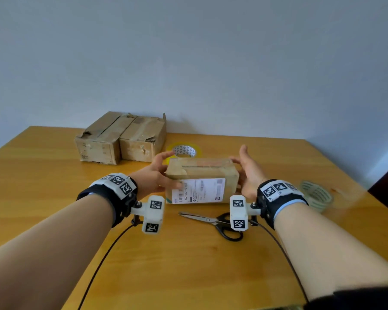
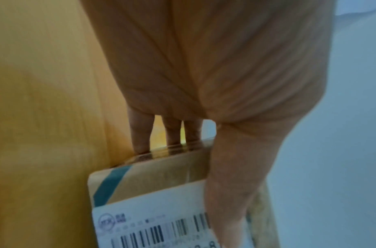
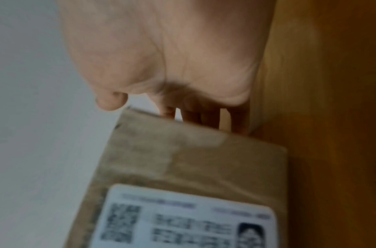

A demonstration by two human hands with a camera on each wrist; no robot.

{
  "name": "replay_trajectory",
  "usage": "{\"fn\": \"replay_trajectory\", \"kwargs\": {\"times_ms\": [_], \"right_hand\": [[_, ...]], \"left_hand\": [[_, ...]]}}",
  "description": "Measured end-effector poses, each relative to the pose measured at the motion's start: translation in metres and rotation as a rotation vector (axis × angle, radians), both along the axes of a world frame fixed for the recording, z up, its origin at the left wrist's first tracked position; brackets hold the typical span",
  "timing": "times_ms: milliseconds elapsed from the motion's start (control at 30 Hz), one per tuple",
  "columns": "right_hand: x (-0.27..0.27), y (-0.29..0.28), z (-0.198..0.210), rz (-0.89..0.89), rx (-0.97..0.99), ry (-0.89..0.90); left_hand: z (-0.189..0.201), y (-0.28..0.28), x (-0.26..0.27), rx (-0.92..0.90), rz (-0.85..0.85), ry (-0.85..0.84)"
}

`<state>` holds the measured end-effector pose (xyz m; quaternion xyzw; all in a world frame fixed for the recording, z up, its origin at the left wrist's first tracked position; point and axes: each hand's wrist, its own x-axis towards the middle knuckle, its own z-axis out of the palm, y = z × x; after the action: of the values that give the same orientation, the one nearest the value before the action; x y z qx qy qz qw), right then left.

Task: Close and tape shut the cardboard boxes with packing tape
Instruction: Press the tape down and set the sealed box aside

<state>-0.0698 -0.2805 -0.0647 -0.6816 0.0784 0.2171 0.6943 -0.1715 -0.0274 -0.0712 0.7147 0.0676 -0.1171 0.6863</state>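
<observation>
A small cardboard box with a white shipping label lies on the wooden table, its top seam under clear tape. My left hand holds the box's left end, its thumb lying across the label and its fingers behind the far edge. At the box's right end, my right hand has its straight fingers against the far side and its thumb raised free. A yellow-cored tape roll lies just behind the box. The box fills the lower part of both wrist views.
Two larger worn cardboard boxes stand side by side at the back left, by the wall. Black-handled scissors lie in front of the small box. A second, clear tape roll lies at the right, near the table's right edge.
</observation>
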Motion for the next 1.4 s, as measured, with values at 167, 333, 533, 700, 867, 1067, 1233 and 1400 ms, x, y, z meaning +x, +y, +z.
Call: {"fn": "replay_trajectory", "kwargs": {"times_ms": [167,333,533,700,867,1067,1233,1400], "right_hand": [[-0.009,-0.006,0.029,0.19,0.016,-0.208],[-0.007,-0.002,0.039,0.238,-0.244,-0.348],[0.013,-0.015,0.026,0.012,-0.397,-0.24],[0.019,-0.032,0.021,-0.282,-0.57,-0.142],[0.029,-0.038,0.008,-0.397,-0.507,-0.113],[0.043,-0.024,-0.005,-0.19,-0.579,-0.255],[0.065,-0.002,0.0,-0.073,-0.903,-0.152],[0.08,0.032,0.007,-0.264,-0.608,-0.149]], "left_hand": [[0.027,-0.011,0.007,-0.046,0.195,0.023],[0.045,-0.013,0.025,-0.112,0.31,0.167],[0.046,-0.024,0.03,-0.192,0.155,0.254],[0.029,-0.032,0.04,0.04,0.208,0.139],[0.022,-0.028,0.048,0.003,0.213,0.155],[0.011,-0.021,0.07,0.152,0.242,0.039],[0.004,-0.009,0.083,0.197,0.239,0.099],[-0.002,0.003,0.094,0.207,0.248,0.114]]}}
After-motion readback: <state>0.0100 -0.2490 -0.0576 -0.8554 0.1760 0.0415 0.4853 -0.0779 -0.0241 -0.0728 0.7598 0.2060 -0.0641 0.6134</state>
